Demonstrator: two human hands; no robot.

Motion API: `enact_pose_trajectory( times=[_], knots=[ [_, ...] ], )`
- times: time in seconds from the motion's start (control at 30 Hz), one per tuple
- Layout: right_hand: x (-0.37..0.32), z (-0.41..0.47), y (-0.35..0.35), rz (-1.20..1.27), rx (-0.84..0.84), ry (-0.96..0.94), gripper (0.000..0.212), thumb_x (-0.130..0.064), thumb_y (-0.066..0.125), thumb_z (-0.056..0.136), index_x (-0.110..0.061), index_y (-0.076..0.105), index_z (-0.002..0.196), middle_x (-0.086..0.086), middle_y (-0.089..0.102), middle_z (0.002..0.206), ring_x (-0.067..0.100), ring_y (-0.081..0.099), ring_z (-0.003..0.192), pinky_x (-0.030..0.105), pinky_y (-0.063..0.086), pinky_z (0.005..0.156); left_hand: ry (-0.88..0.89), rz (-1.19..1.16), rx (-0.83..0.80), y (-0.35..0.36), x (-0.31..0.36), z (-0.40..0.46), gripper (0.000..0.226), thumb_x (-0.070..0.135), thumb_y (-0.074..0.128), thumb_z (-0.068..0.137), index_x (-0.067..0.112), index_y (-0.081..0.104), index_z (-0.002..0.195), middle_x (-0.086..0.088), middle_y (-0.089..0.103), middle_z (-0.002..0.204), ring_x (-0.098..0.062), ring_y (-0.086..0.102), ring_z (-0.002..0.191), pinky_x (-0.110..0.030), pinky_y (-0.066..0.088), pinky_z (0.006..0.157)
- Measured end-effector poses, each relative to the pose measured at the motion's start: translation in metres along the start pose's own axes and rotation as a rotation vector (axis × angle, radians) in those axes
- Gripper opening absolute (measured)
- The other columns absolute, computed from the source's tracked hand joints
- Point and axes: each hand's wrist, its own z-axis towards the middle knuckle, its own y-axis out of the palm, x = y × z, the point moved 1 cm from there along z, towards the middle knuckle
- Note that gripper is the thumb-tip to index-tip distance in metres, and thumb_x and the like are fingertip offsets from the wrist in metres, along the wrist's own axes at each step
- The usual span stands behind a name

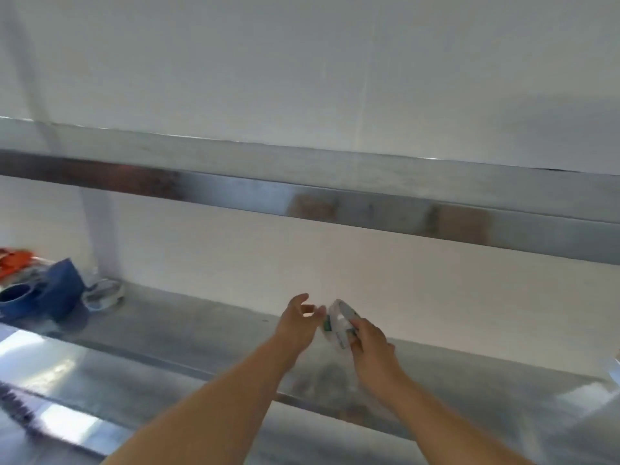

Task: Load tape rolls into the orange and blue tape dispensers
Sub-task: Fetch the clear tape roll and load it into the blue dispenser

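Observation:
My right hand (370, 342) grips a clear tape roll in a wrapper (339, 322), held upright above the metal shelf (201, 333). My left hand (298, 322) is just left of the roll, fingers apart and curled toward it, holding nothing. At the far left of the shelf stands the blue tape dispenser (43, 297). Behind it the orange dispenser (15, 261) is partly cut off by the frame edge. Another clear tape roll (102, 293) lies on the shelf just right of the blue dispenser. The frame is blurred.
A second metal shelf (335, 196) runs across above, with a white wall behind. A shiny steel surface (67, 397) lies in front, below the shelf. A metal upright (97, 229) stands at the left.

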Motion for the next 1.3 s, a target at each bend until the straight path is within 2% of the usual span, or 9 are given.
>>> enact_pose_trajectory(
  times=[0.17,0.33,0.47,0.6,0.7,0.8,0.87,1.03,1.3],
  knots=[
    [-0.08,0.013,0.043,0.279,-0.173,-0.102,0.022,-0.02,0.042,0.098,-0.018,0.05,0.118,-0.001,0.058,0.116,0.008,0.054,0.094,0.013,0.041,0.07,-0.055,-0.165,0.187,-0.102,-0.023,0.003,0.038,0.021,0.071,0.085,0.007,0.06,0.119,-0.004,0.063,0.096,-0.024,0.064,0.097,-0.039,0.053,0.098],
    [-0.175,0.022,0.103,0.396,-0.289,-0.149,0.013,-0.021,0.046,0.095,-0.021,0.054,0.106,-0.003,0.061,0.101,0.008,0.055,0.087,0.022,0.041,0.069,-0.019,-0.311,0.321,-0.212,-0.039,-0.004,0.011,0.013,0.069,0.087,0.014,0.062,0.078,-0.006,0.065,0.084,-0.024,0.059,0.089,-0.037,0.049,0.095],
    [-0.254,0.026,0.158,0.453,-0.344,-0.14,0.01,-0.024,0.05,0.093,-0.017,0.055,0.099,-0.001,0.06,0.093,0.01,0.052,0.077,0.024,0.04,0.067,-0.016,-0.288,0.445,-0.307,-0.048,-0.01,0.011,0.016,0.072,0.084,0.01,0.063,0.086,-0.007,0.072,0.092,-0.025,0.068,0.094,-0.037,0.055,0.093],
    [-0.33,0.031,0.212,0.474,-0.341,-0.128,0.031,-0.043,0.058,0.087,-0.026,0.048,0.111,0.0,0.068,0.1,0.019,0.064,0.092,0.04,0.052,0.087,0.035,0.008,0.54,-0.388,-0.051,-0.013,0.008,0.027,0.065,0.089,0.021,0.064,0.084,0.003,0.07,0.087,-0.016,0.065,0.083,-0.028,0.053,0.077],
    [-0.384,0.038,0.241,0.605,-0.398,-0.126,0.04,-0.038,0.052,0.093,-0.035,0.039,0.131,0.002,0.063,0.114,0.017,0.063,0.096,0.022,0.05,0.072,0.101,0.179,0.552,-0.433,-0.053,-0.01,0.01,0.026,0.057,0.093,0.018,0.063,0.094,0.006,0.068,0.084,-0.015,0.066,0.082,-0.027,0.054,0.076],
    [-0.425,0.043,0.265,0.659,-0.441,-0.182,0.018,-0.028,0.046,0.098,-0.041,0.056,0.105,-0.005,0.065,0.105,0.006,0.063,0.084,0.009,0.045,0.055,0.144,0.318,0.595,-0.471,-0.061,-0.004,0.008,0.022,0.052,0.096,0.019,0.059,0.098,0.001,0.069,0.091,-0.015,0.066,0.083,-0.027,0.054,0.079],
    [-0.445,0.047,0.28,0.659,-0.453,-0.201,0.016,-0.027,0.048,0.097,-0.041,0.056,0.101,-0.009,0.065,0.1,0.005,0.064,0.085,0.015,0.05,0.062,0.14,0.384,0.633,-0.494,-0.065,0.001,0.006,0.023,0.049,0.098,0.023,0.054,0.098,0.001,0.068,0.096,-0.012,0.063,0.083,-0.023,0.052,0.079],
    [-0.482,0.082,0.31,0.639,-0.48,-0.196,0.012,-0.028,0.057,0.091,-0.035,0.059,0.101,-0.001,0.069,0.099,0.018,0.067,0.089,0.031,0.054,0.071,0.156,0.152,0.748,-0.541,-0.061,0.024,0.023,0.025,0.047,0.097,0.031,0.05,0.075,0.002,0.06,0.082,-0.02,0.063,0.082,-0.033,0.056,0.077],
    [-0.533,0.151,0.34,0.641,-0.383,-0.139,0.015,-0.037,0.06,0.085,-0.028,0.062,0.097,0.001,0.071,0.092,0.02,0.067,0.079,0.03,0.051,0.067,0.241,0.149,0.777,-0.589,-0.047,0.074,0.014,0.019,0.05,0.097,0.02,0.063,0.092,0.016,0.058,0.086,0.001,0.054,0.081,0.003,0.034,0.063]
  ],
)
